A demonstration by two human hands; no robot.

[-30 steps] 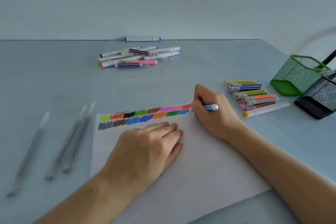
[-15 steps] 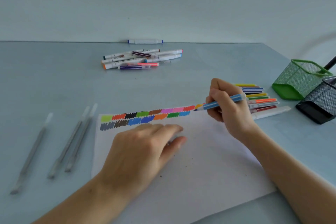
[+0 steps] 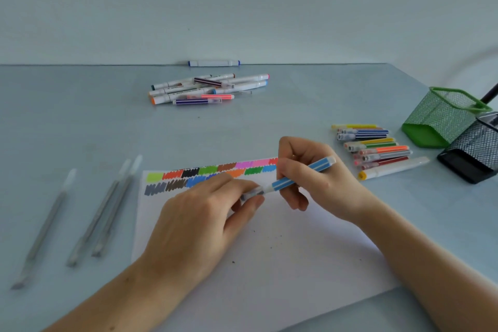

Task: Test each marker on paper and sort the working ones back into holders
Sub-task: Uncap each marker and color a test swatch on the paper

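Your hands meet over the paper (image 3: pixel 269 250). Your right hand (image 3: pixel 318 186) pinches the blue marker (image 3: pixel 293 176) around its striped middle, and the marker tilts down to the left. Your left hand (image 3: pixel 204 221) pinches the marker's low end between thumb and fingers, where a clear cap (image 3: pixel 252 193) sits. The marker is held a little above the sheet, just under the two rows of colored scribbles (image 3: pixel 213 174) along the paper's top edge.

Two holders sit at the right side of the bench (image 3: pixel 80 121). The green mesh holder (image 3: pixel 444 116) and the black mesh holder (image 3: pixel 477 151) both lean over, touching each other. You cannot tell what is inside them.

A bunch of thin markers (image 3: pixel 374 147) lies just left of the holders, with one fat white marker (image 3: pixel 393 168) in front. More fat markers (image 3: pixel 207 87) lie in a pile farther back. Three gray pens (image 3: pixel 102 210) lie off to the left of the paper.
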